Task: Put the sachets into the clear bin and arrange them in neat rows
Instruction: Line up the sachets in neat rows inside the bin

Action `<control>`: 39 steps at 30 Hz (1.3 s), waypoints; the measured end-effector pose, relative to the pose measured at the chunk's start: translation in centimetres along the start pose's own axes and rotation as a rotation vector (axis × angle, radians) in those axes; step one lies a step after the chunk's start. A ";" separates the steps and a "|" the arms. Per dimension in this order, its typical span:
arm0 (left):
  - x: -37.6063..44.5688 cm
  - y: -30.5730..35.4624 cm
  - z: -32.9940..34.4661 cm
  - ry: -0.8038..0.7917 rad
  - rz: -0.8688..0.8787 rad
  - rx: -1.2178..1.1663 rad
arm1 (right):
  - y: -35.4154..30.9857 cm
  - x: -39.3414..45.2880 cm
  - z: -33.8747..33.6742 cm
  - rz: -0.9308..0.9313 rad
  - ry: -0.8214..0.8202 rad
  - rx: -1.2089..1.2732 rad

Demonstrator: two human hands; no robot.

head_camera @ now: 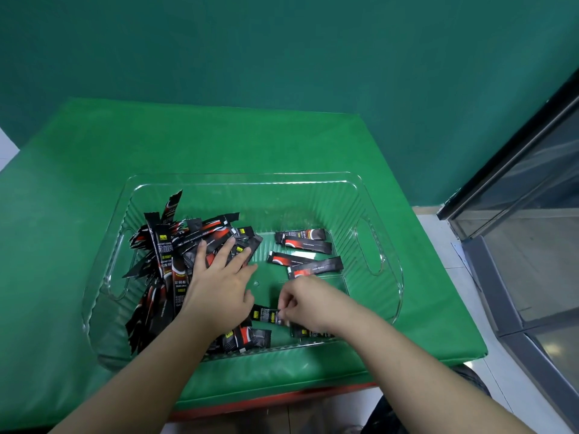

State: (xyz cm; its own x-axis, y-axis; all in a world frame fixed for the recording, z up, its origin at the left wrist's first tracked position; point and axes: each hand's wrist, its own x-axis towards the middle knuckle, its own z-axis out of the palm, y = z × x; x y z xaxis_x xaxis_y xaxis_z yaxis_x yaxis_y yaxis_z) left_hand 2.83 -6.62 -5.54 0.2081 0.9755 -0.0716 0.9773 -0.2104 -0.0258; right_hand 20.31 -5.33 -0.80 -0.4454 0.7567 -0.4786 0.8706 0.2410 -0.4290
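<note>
Fingers (283,303) of right hand (308,300) pinch sachet (266,315).

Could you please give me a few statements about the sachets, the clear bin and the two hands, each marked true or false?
1. The clear ribbed plastic bin stands on a green padded surface. True.
2. The left hand rests with fingers spread on a loose heap of black and red sachets. True.
3. The right hand lies flat and holds nothing. False: its fingers pinch the end of a small black sachet.
4. The heap fills the bin's right side. False: it lies on the left; only a few separate sachets lie side by side on the right.
5. Many sachets lie on the green surface outside the bin. False: none shows there.
</note>
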 end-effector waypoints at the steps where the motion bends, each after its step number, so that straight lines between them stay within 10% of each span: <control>1: 0.0 0.0 0.0 0.029 0.005 0.008 | 0.4 -0.1 -0.5 0.023 0.018 -0.014; 6: 0.1 0.2 0.0 0.032 -0.019 0.022 | 2.0 -0.1 -1.1 0.007 0.253 -0.220; 11: 0.1 0.1 0.2 0.054 -0.035 -0.021 | -1.5 -0.2 1.3 -0.095 -0.094 -0.090; 23: 0.0 0.0 0.1 0.063 -0.029 -0.083 | 0.2 -0.5 -0.7 0.123 -0.104 -0.215; 39: -0.1 -0.1 0.2 0.094 -0.014 -0.094 | 3.0 2.2 1.0 0.087 0.333 -0.256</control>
State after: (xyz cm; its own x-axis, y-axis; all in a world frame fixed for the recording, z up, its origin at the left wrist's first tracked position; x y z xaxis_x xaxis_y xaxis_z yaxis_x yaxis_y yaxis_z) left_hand 2.71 -6.72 -5.71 0.1927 0.9810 0.0217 0.9787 -0.1937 0.0681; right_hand 21.75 -3.53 -3.96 -0.3131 0.9255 -0.2133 0.9443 0.2793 -0.1743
